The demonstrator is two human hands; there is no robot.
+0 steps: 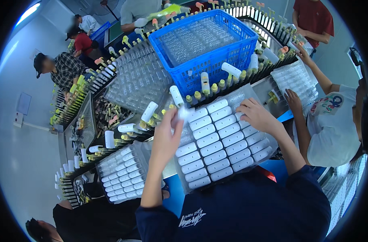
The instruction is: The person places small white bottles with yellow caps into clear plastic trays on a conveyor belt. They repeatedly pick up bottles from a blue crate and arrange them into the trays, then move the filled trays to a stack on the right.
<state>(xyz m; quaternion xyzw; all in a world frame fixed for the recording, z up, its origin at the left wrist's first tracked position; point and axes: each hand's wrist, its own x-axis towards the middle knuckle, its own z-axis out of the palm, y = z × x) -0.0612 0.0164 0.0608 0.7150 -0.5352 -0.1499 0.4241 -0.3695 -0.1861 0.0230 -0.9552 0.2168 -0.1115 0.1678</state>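
Observation:
In front of me lies a clear plastic tray [185, 139] with rows of white oblong plastic casings [212, 148], each with a small dark mark. Slots toward its upper left and far edge hold no casings. My left hand [168, 131] is raised over the tray's left side, its fingers closed on a white casing [186, 113] smeared by motion. Over the tray's far right part, my right hand [260, 116] has its fingers bent and apart, the tips touching near a casing in the right column. Whether they grip it cannot be made out.
Beyond the tray, a blue crate [208, 60] holds stacked clear trays. A curved conveyor line carries yellow-tipped holders [221, 84], some bearing white casings [176, 96]. Another filled tray [123, 177] lies left. A co-worker's hands [293, 103] are close on the right; other people work around the line.

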